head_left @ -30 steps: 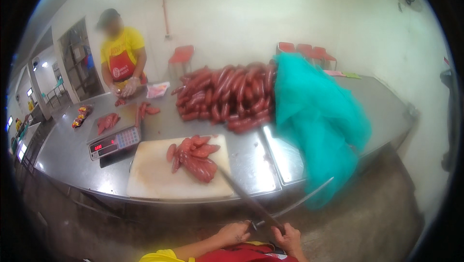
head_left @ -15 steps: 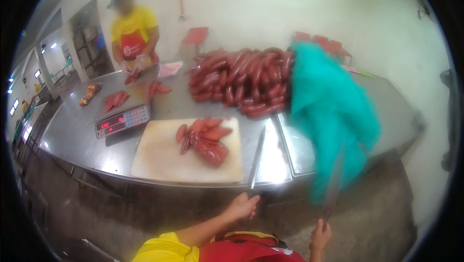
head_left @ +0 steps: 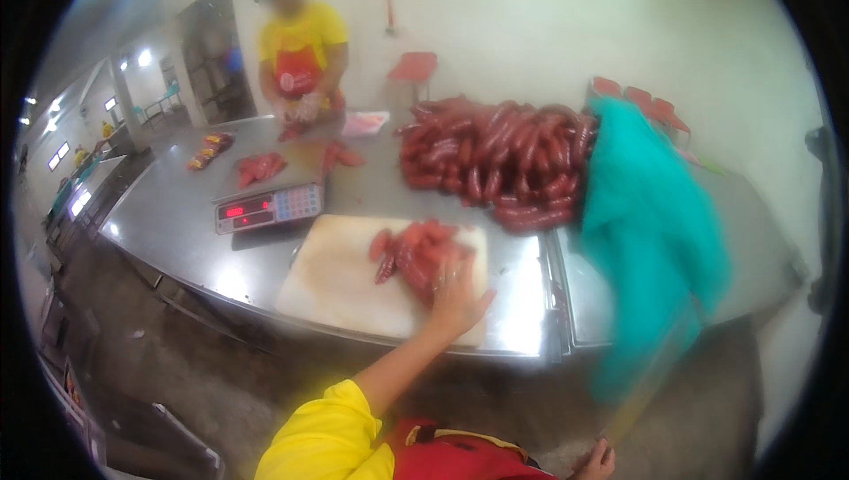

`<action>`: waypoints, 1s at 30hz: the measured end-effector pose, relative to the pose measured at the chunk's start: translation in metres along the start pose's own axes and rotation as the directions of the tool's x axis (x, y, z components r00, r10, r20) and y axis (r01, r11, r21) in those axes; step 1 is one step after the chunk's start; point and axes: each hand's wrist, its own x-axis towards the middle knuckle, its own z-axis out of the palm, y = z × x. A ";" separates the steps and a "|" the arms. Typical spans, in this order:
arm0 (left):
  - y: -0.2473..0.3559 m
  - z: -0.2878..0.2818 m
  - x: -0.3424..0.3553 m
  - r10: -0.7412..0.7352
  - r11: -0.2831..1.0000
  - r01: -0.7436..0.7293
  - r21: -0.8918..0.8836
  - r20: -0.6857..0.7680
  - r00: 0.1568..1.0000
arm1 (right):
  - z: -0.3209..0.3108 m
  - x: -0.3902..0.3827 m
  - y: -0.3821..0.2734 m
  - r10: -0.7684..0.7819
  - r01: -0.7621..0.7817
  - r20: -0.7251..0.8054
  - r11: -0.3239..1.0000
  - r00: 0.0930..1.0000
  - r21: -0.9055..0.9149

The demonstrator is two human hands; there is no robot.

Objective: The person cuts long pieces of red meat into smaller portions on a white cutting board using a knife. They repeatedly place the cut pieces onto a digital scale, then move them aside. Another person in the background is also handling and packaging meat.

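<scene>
A person's bare left hand [head_left: 460, 297] rests on a small bunch of glossy reddish-brown sausages [head_left: 409, 261], its fingers extended over them and its thumb spread apart to the right. The bunch lies on the right part of a rectangular off-white cutting board [head_left: 332, 290], near the front edge of a shiny metal table [head_left: 177, 223]. The bare right hand [head_left: 598, 460], low at the picture's bottom edge, has its fingers clamped round the handle of a long knife [head_left: 650, 372]; the blurred blade slants up and right, in front of a draped teal mesh cloth [head_left: 650, 206]. Behind the board sits a grey digital scale [head_left: 268, 208], left, and a big sausage heap [head_left: 495, 157], right. Across the table stands a co-worker [head_left: 305, 38] in yellow shirt and red apron.
</scene>
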 end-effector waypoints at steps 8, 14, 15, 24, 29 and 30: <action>-0.059 -0.003 -0.006 0.014 0.871 -0.097 0.481 0.174 0.985 | 0.021 -0.009 -0.033 0.017 -0.014 0.034 0.996 0.999 -0.085; -0.071 -0.014 0.008 -0.098 0.902 0.052 0.429 0.085 0.992 | 0.043 -0.007 -0.050 -0.028 0.040 0.119 0.995 0.992 -0.094; -0.068 -0.021 0.009 -0.107 0.910 0.053 0.411 0.108 0.988 | 0.046 -0.007 -0.051 -0.011 0.023 0.140 0.996 0.990 -0.081; -0.131 -0.125 0.053 -0.233 0.968 0.249 0.029 -0.266 0.935 | 0.106 -0.014 -0.059 -0.689 0.779 0.369 0.583 0.624 -0.230; -0.251 -0.218 0.100 -0.398 0.808 0.564 0.169 -0.549 0.735 | 0.176 -0.051 -0.070 -0.071 0.092 0.259 0.993 0.963 -0.068; -0.273 -0.238 0.106 -0.422 0.755 0.621 0.211 -0.570 0.705 | 0.193 -0.061 -0.073 -0.088 0.110 0.256 0.991 0.963 -0.073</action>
